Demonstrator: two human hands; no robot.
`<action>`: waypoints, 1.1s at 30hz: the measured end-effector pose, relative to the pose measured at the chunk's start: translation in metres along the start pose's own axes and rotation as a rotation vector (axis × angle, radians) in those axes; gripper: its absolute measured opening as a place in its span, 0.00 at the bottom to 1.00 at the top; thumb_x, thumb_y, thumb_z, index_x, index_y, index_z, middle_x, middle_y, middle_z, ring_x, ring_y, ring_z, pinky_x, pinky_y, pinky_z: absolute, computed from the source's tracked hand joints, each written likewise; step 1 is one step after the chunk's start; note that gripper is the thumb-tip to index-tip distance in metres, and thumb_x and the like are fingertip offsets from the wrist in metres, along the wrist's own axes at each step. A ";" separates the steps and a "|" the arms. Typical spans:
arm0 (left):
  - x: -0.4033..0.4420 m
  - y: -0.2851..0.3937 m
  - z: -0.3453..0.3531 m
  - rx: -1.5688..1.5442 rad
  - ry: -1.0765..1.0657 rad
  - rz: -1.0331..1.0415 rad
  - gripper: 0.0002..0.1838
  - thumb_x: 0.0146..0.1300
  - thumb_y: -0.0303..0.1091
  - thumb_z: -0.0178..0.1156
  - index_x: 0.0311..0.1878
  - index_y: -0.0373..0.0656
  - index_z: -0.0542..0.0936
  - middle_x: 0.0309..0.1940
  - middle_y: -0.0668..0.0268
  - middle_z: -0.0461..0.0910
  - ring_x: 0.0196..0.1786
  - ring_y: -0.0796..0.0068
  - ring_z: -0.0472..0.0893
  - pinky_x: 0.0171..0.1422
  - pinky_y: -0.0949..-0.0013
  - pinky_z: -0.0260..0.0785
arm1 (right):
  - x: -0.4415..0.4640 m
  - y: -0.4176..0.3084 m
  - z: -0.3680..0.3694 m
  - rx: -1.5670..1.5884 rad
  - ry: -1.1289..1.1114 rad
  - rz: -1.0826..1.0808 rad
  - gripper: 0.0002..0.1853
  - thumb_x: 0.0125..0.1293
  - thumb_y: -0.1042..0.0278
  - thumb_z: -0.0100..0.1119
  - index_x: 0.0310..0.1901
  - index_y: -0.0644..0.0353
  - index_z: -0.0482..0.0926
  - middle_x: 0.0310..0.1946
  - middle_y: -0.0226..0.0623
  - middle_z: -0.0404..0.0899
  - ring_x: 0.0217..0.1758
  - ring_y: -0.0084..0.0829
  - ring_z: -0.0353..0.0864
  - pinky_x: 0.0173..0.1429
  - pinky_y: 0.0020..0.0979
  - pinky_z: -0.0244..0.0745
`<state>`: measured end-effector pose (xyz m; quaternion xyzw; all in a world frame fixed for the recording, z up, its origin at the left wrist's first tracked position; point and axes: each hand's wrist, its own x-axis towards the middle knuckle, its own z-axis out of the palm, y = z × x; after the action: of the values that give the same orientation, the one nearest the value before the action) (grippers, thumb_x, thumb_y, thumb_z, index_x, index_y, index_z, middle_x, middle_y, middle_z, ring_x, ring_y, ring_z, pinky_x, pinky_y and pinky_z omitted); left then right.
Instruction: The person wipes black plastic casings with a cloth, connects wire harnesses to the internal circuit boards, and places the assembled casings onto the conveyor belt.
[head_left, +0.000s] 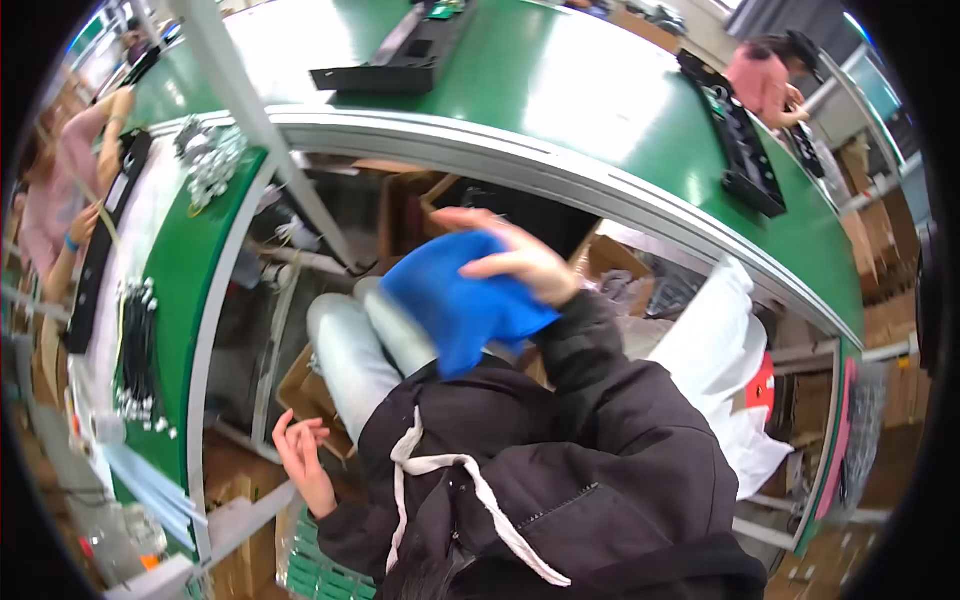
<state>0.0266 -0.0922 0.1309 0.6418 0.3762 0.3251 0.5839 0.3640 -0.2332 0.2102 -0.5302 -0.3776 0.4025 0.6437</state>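
Observation:
A blue cloth [455, 300] hangs from my right hand [520, 260], above my lap. The thumb lies over the cloth and the other fingers are along its upper edge; the cloth is slightly blurred. My left hand [305, 462] is low at the left, beside my leg, with its fingers apart and slightly bent and nothing in them. Beyond the cloth runs the metal edge of the green table [500, 85]. A long black housing [395, 60] lies on that table at the top.
Another black housing [740, 150] lies at the right of the table. The left bench [225, 200] holds cable bundles [135, 340] and white connectors [210, 165]. A metal post stands at upper left. Two other people work at far left and upper right. White bags [710, 340] are at right.

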 end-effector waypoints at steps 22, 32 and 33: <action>0.006 -0.012 0.029 0.010 -0.234 -0.137 0.14 0.67 0.28 0.49 0.54 0.36 0.68 0.37 0.61 0.76 0.38 0.76 0.76 0.46 0.74 0.66 | -0.214 -0.102 -0.441 0.073 1.500 0.428 0.16 0.55 0.53 0.54 0.34 0.59 0.79 0.29 0.45 0.81 0.28 0.44 0.80 0.37 0.44 0.75; 0.011 -0.006 0.023 0.001 -0.253 -0.127 0.14 0.67 0.29 0.50 0.53 0.36 0.68 0.37 0.63 0.77 0.38 0.77 0.76 0.45 0.75 0.66 | -0.266 -0.108 -0.443 -0.188 1.420 0.128 0.06 0.52 0.66 0.61 0.29 0.57 0.78 0.23 0.28 0.76 0.16 0.26 0.69 0.24 0.26 0.65; 0.013 -0.004 0.024 -0.004 -0.272 -0.117 0.14 0.67 0.30 0.50 0.54 0.37 0.68 0.37 0.64 0.77 0.38 0.77 0.76 0.45 0.75 0.65 | -0.276 -0.106 -0.452 -0.189 1.330 0.122 0.05 0.52 0.67 0.60 0.29 0.58 0.78 0.23 0.29 0.78 0.17 0.26 0.72 0.26 0.25 0.68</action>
<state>0.0536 -0.0931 0.1237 0.6557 0.3297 0.2011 0.6488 0.6807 -0.6702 0.2292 -0.7396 0.0961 -0.0086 0.6661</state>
